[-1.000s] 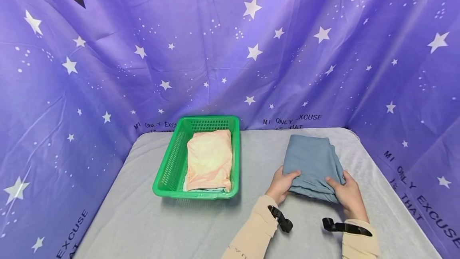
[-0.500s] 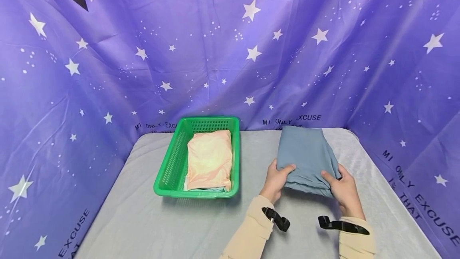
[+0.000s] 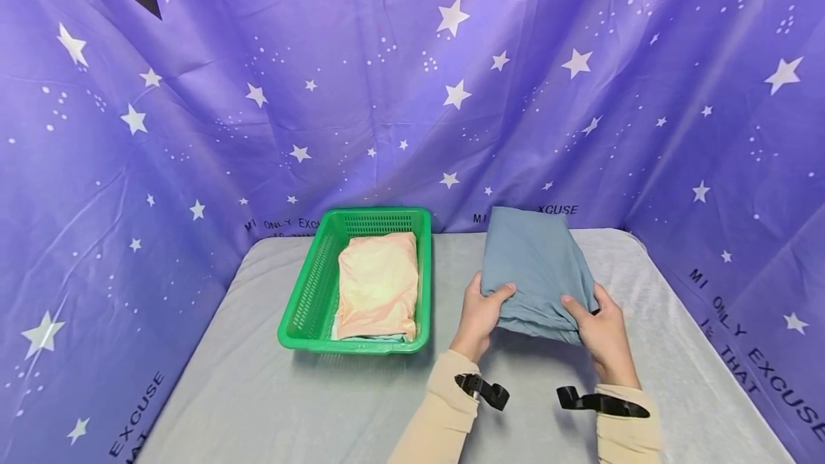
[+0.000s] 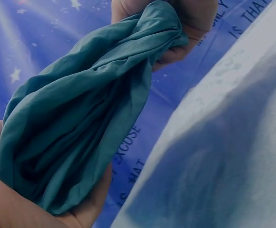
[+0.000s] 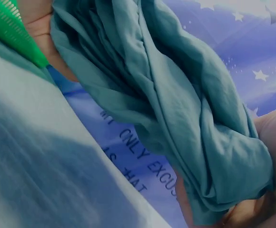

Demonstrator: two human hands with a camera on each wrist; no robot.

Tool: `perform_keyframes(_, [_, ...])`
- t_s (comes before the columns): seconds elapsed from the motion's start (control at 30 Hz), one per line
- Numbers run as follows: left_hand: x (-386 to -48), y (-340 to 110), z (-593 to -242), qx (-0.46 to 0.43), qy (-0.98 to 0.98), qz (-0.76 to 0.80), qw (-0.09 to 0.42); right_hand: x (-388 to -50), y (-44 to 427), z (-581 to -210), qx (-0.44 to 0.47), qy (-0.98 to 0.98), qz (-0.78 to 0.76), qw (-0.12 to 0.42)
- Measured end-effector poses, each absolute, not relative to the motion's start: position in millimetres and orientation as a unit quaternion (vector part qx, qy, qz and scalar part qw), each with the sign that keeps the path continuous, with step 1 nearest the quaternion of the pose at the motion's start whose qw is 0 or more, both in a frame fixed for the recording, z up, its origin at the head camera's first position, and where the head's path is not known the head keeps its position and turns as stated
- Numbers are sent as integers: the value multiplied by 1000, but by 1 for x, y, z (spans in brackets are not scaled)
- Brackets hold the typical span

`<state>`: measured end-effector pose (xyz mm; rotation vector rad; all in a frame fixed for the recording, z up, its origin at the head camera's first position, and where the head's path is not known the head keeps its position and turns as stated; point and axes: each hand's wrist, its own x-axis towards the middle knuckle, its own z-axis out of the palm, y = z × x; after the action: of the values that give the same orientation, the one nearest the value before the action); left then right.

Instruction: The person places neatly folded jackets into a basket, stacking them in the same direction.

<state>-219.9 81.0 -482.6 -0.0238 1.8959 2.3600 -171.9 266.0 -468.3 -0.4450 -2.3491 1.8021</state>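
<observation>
Shifted up and to the left since the earlier frames, the folded blue-grey bundle of thin, soft fabric (image 3: 535,263) is now nearer the rectangular green plastic basket with perforated walls (image 3: 354,346), and both hands have travelled with it. It hangs above the pale grey cloth-covered table (image 3: 277,407): the wrist views show its gathered lower edge with open space and a shadow beyond.

At the bundle's near left corner, the left hand (image 3: 480,313) grips it, thumb on top and fingers underneath; the right hand (image 3: 602,328) holds the near right side likewise. Neither hand is spread wide; each is closed about several layers. The far end of the bundle is unsupported by any hand and tips upward.

As for progress, folding seems finished on this piece, judging by its compact, roughly rectangular outline, though its near edge stays loosely rumpled. Inside the basket a folded pale pink cloth (image 3: 378,281) already lies flat, a strip of light green fabric (image 3: 380,339) peeking out beneath. What remains, it appears, is the held bundle, which is not yet set down anywhere and is well apart from the basket.
</observation>
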Motion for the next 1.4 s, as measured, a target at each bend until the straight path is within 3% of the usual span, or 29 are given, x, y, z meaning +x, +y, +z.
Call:
perform_keyframes(0.3, [-220, 67, -475, 4, 635, 772, 33, -176, 252, -466, -132, -769, 618, 94])
perform_keyframes(0.57, [-216, 49, -466, 14, 643, 765, 26, -179, 243, -464, -109, -773, 622, 64])
perform_keyframes(1.4, [-220, -11, -449, 14, 677, 736, -2, -192, 205, -450, -36, -771, 632, 65])
